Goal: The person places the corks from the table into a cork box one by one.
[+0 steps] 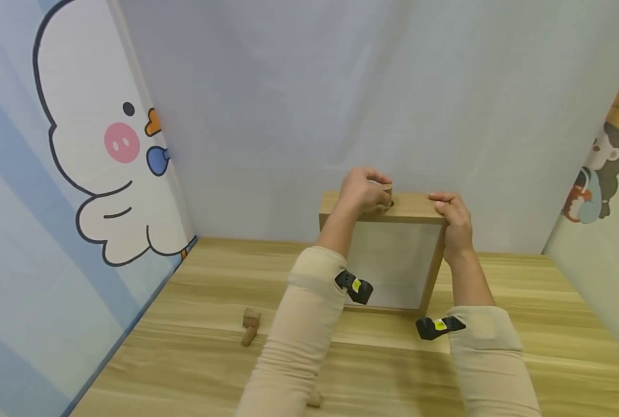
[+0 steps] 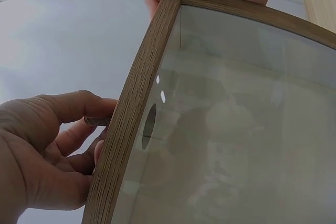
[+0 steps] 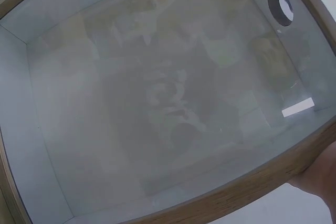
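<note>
L hand pinches sm. brown piece near hole atop pale-lined, glass-front box; R hand grips its corner

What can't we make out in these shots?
Held cork, head view: mostly covered by the left hand.
Cork near the bottom edge, head view: partly behind the left sleeve.
Wooden-framed box, head view: lower left corner behind the left sleeve.
Left hand, right wrist view: mostly cut off at top right.
Cork pair, head view: too small to tell any markings.
</note>
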The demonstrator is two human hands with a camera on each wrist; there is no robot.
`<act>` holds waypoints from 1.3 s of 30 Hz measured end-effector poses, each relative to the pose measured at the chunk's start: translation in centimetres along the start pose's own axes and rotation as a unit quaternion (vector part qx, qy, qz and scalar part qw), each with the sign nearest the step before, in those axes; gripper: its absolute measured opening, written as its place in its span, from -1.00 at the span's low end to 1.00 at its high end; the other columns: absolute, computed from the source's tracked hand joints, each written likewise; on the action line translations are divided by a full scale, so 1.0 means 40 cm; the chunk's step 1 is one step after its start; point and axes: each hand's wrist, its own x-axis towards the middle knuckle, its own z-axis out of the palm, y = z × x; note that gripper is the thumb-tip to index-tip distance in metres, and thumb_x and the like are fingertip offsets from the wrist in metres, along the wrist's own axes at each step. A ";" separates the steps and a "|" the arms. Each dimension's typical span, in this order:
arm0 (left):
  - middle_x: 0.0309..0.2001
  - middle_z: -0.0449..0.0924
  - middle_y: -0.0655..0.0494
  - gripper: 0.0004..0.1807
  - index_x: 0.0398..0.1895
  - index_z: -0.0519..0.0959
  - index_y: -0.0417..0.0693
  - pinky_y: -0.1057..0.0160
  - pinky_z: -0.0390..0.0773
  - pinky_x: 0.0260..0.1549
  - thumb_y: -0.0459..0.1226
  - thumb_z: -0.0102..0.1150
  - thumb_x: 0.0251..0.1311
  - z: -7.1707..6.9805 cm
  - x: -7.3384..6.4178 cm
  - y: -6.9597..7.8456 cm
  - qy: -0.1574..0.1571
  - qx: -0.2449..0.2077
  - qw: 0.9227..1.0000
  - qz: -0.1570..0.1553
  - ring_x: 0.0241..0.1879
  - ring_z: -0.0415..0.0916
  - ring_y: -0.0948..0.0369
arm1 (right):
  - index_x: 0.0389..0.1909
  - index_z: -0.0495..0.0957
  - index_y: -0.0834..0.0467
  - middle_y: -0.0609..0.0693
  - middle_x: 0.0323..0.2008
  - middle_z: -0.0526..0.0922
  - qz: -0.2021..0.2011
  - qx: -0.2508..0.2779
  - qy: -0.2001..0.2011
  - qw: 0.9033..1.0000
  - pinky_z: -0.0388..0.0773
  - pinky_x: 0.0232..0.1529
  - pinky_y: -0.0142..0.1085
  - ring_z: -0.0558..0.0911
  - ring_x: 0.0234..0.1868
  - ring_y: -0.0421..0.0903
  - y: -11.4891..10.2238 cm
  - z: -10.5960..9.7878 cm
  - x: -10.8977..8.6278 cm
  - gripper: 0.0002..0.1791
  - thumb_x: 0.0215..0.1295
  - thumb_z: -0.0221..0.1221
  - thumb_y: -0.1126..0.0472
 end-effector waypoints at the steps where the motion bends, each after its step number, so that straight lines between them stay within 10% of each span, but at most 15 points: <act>1: 0.16 0.40 0.06 -0.57 -0.14 0.66 0.01 0.37 0.54 -0.50 -0.53 0.39 -0.13 -0.001 0.000 -0.002 -0.002 -0.003 1.000 0.000 -0.13 0.46 0.14 | -0.34 0.58 -0.03 -0.06 -0.16 0.45 -0.001 -0.002 -0.001 1.000 0.18 -0.15 -0.23 0.37 -0.18 -0.11 0.000 0.000 0.000 -0.74 0.26 -0.09 0.27; 8: -0.06 0.54 0.06 -0.40 0.15 0.51 0.08 0.28 0.51 -0.29 -0.41 0.38 -0.05 -0.018 -0.032 -0.043 -0.012 -0.014 0.996 0.090 -0.12 0.47 0.15 | -0.36 0.58 -0.03 -0.06 -0.16 0.45 -0.002 0.000 0.001 1.000 0.16 -0.13 -0.23 0.36 -0.17 -0.11 -0.001 -0.002 0.000 -0.73 0.25 -0.09 0.28; 19: -0.06 0.55 -0.01 -0.59 0.01 0.57 -0.05 0.26 0.49 -0.23 -0.40 0.31 0.03 -0.063 -0.128 -0.118 0.025 -0.055 0.979 0.195 -0.18 0.44 0.16 | -0.35 0.58 0.00 -0.06 -0.18 0.46 -0.007 0.000 -0.019 1.000 0.22 -0.18 -0.22 0.37 -0.19 -0.12 -0.007 0.003 0.001 -0.73 0.23 -0.09 0.32; 39: -0.06 0.52 0.10 -0.57 0.06 0.55 -0.02 0.13 0.42 -0.18 -0.35 0.31 0.06 -0.105 -0.246 -0.258 0.010 -0.051 0.980 0.195 -0.15 0.40 0.14 | -0.35 0.60 0.05 -0.03 -0.18 0.47 -0.003 0.010 -0.030 1.000 0.25 -0.18 -0.17 0.40 -0.16 -0.07 -0.006 -0.010 0.002 -0.69 0.19 -0.12 0.36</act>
